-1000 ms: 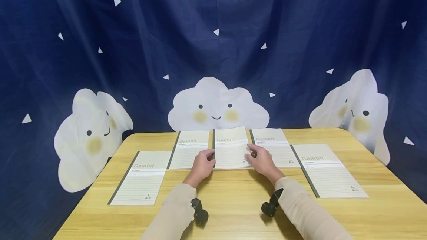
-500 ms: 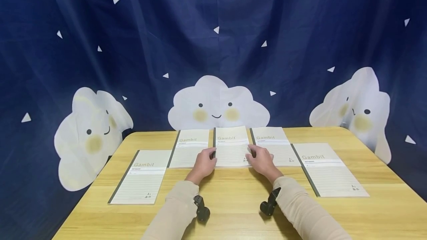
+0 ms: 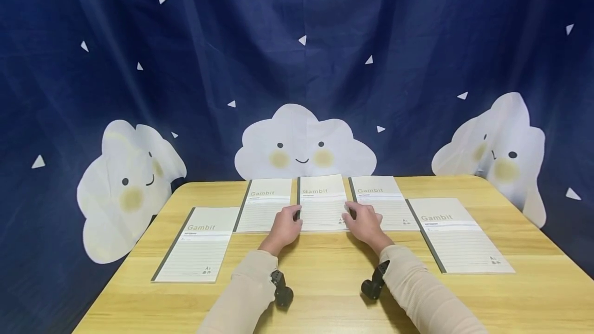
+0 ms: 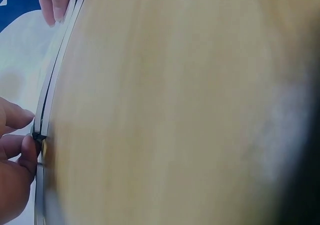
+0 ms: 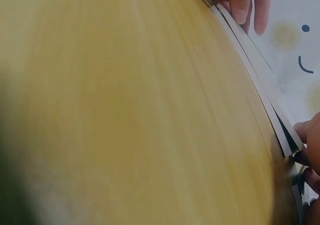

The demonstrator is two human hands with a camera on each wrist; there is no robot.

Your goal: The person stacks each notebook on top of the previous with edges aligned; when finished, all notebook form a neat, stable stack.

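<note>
My left fingers (image 4: 20, 135) are curled at the lower left corner of the middle cream ruled notebook with a dark spine and "Gambit" printed on top (image 3: 322, 205), pinching its dark-spine corner against the thumb. My right fingers (image 5: 307, 135) pinch the lower right corner of the same notebook. In the head view my left hand (image 3: 285, 228) and right hand (image 3: 364, 223) sit either side of it, centre of the frame, both gripping.

The middle notebook lies flat on the light wooden desk (image 3: 325, 293), far centre. Judgement: it is gripped but not yet lifted; the edges look level with the desk in both wrist views.

Outward: a matching cream notebook to its left (image 3: 264, 205), just beside it, and another to its right (image 3: 387, 202), which my right hand partly covers. Two more matching notebooks lie nearer me, one at lower left (image 3: 199, 246), one at lower right (image 3: 459, 236). All five are laid out separately; none stacked, so as far as I can judge, any gathering is at its first item.

Behind the desk: dark blue curtain with white smiling clouds (image 3: 303, 143).
</note>
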